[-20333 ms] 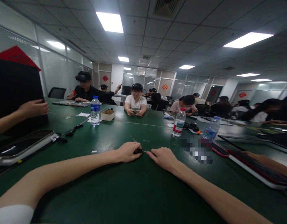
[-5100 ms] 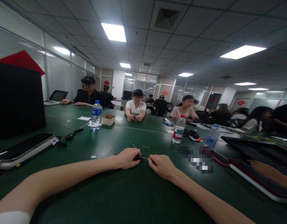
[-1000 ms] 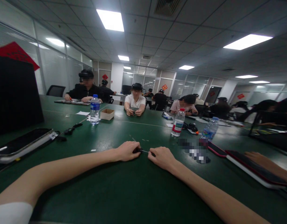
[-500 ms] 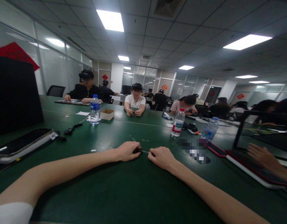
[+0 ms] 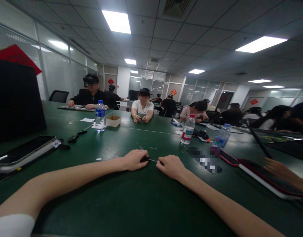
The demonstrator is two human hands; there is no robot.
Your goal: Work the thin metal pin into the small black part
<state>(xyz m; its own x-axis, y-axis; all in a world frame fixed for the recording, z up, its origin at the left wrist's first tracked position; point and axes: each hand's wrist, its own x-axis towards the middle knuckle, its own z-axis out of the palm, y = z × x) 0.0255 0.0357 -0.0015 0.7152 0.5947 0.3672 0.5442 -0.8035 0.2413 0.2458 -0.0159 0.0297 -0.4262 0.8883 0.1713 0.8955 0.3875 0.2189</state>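
Observation:
My left hand [image 5: 134, 160] rests on the green table [image 5: 131, 200], fingers curled round a small black object [image 5: 145, 159] that I cannot make out. A thin wire or rod runs from it to my right hand [image 5: 171, 167], whose fingers are pinched shut on its other end. Both forearms lie stretched out on the table and the hands are a few centimetres apart.
A flat tablet-like device [image 5: 23, 152] lies at the left beside a black upright panel [image 5: 17, 100]. Water bottles [image 5: 100, 116] [image 5: 188, 129] and a small cardboard box [image 5: 113, 121] stand further out. A co-worker's hand [image 5: 279, 169] rests on a red-edged device [image 5: 262, 176] at right. Several people sit across the table.
My hands have not moved. At the right, the co-worker's hand has shifted and a dark flat panel there has swung down lower.

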